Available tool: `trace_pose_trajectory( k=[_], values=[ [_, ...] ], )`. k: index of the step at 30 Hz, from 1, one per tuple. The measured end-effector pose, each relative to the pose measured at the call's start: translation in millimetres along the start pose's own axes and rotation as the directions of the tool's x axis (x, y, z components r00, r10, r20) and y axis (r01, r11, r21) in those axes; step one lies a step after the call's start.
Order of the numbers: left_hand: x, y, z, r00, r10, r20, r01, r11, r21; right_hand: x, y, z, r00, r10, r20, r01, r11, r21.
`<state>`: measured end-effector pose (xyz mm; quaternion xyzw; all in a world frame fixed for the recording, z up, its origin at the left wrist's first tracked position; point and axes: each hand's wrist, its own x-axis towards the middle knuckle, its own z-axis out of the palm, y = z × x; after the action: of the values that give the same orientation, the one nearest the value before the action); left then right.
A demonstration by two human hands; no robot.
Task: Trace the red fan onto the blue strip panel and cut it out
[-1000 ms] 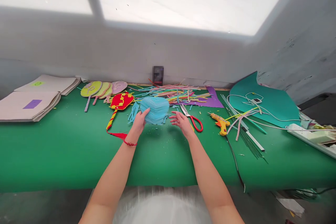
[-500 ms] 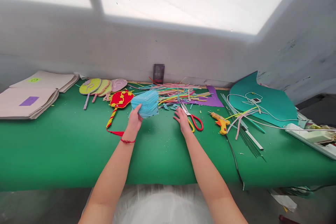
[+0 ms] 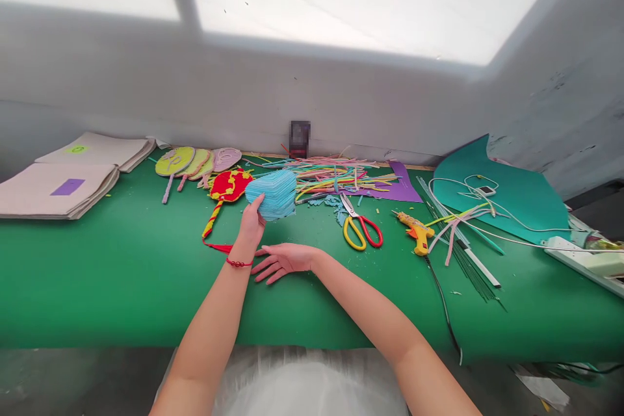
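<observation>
A blue ribbed fan-shaped piece (image 3: pixel 273 194) is held up in my left hand (image 3: pixel 252 221), its thumb lying over the lower edge. My right hand (image 3: pixel 285 261) has its fingers spread above the green table (image 3: pixel 146 286), close to my left wrist, and holds nothing. Left of the blue piece lies a red and yellow fan (image 3: pixel 229 187) with a striped handle and red tassel. Scissors (image 3: pixel 361 224) with one yellow and one red handle rest to the right, beside blue scraps (image 3: pixel 331 205). Coloured fuzzy stems (image 3: pixel 336 175) are heaped behind.
Stacked beige sheets (image 3: pixel 73 198) and round fans (image 3: pixel 174 161) are at the left. On the right are a yellow glue gun (image 3: pixel 416 233) with its cord, thin wires, a teal sheet (image 3: pixel 517 192) and a power strip (image 3: pixel 575 250). A purple sheet (image 3: pixel 407 188) lies near the wall.
My right hand has moved left and nearer from beside the scissors to my left wrist. The scissors' handles are now uncovered. My left hand still holds the blue piece, and the view has shifted slightly.
</observation>
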<state>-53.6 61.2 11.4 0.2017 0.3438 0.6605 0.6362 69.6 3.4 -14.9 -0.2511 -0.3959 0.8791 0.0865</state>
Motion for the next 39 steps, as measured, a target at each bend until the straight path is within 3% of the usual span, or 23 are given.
trace_pose_trajectory(
  k=[2,3,4,5,6,7,8,9,11,12,15,16,20,23,30,39],
  values=[
    [-0.2,-1.4,-0.7,1.0,-0.002,0.009,0.002,1.0,0.026,8.5,-8.8,-16.3,0.997,-0.055,-0.058,0.059,0.996,0.064],
    [0.0,-1.8,-1.2,1.0,-0.008,0.005,0.008,0.999,0.034,8.8,-14.2,-27.1,0.976,-0.135,-0.173,0.153,0.983,0.101],
    [0.3,-2.0,-1.7,1.0,-0.018,-0.002,0.018,0.999,0.038,6.0,-19.8,-38.9,0.914,-0.224,-0.34,0.274,0.955,0.109],
    [0.8,-2.1,-2.3,1.0,-0.028,-0.011,0.028,0.999,0.037,-0.4,-25.1,-51.1,0.785,-0.304,-0.539,0.398,0.915,0.064],
    [1.5,-2.0,-2.8,0.999,-0.035,-0.019,0.036,0.999,0.033,-10.1,-29.7,-62.8,0.6,-0.337,-0.725,0.47,0.882,-0.02],
    [2.2,-1.9,-3.3,0.999,-0.04,-0.026,0.04,0.999,0.027,-22.6,-33.2,-73.4,0.393,-0.365,-0.844,0.509,0.851,-0.131],
    [2.8,-2.0,-3.6,0.999,-0.042,-0.033,0.043,0.999,0.022,-36.9,-35.2,-82.4,0.276,-0.369,-0.887,0.521,0.833,-0.184],
    [3.1,-2.2,-3.6,0.998,-0.043,-0.039,0.044,0.999,0.018,-52.1,-35.7,-89.0,0.202,-0.368,-0.908,0.523,0.824,-0.218],
    [2.2,-3.6,-2.8,0.998,-0.05,-0.039,0.05,0.998,0.023,-80.0,-32.6,-95.1,0.123,-0.376,-0.918,0.514,0.816,-0.265],
    [0.8,-4.8,-1.8,0.998,-0.052,-0.028,0.053,0.998,0.031,-90.7,-29.5,-94.8,0.116,-0.392,-0.913,0.507,0.813,-0.285],
    [-5.9,-9.9,2.9,0.998,-0.054,0.042,0.051,0.996,0.074,-105.0,-20.4,-87.1,0.276,-0.45,-0.849,0.454,0.84,-0.297],
    [-8.6,-12.0,4.8,0.996,-0.054,0.064,0.048,0.994,0.095,-104.8,-18.8,-84.0,0.303,-0.449,-0.841,0.434,0.85,-0.298],
    [-16.4,-21.4,10.5,0.991,-0.096,0.091,0.075,0.974,0.215,-95.2,-20.2,-75.5,0.252,-0.517,-0.818,0.396,0.826,-0.401],
    [-18.7,-28.9,11.6,0.984,-0.148,0.1,0.117,0.957,0.267,-89.5,-22.2,-70.5,0.296,-0.633,-0.715,0.461,0.75,-0.474],
    [-27.9,-38.3,16.2,0.961,-0.242,0.133,0.19,0.93,0.313,-81.1,-18.0,-61.4,0.249,-0.73,-0.636,0.505,0.658,-0.558],
    [-26.0,-46.0,12.8,0.962,-0.213,0.168,0.151,0.935,0.321,-76.3,-18.0,-63.7,0.122,-0.811,-0.572,0.505,0.546,-0.668]
  ],
)
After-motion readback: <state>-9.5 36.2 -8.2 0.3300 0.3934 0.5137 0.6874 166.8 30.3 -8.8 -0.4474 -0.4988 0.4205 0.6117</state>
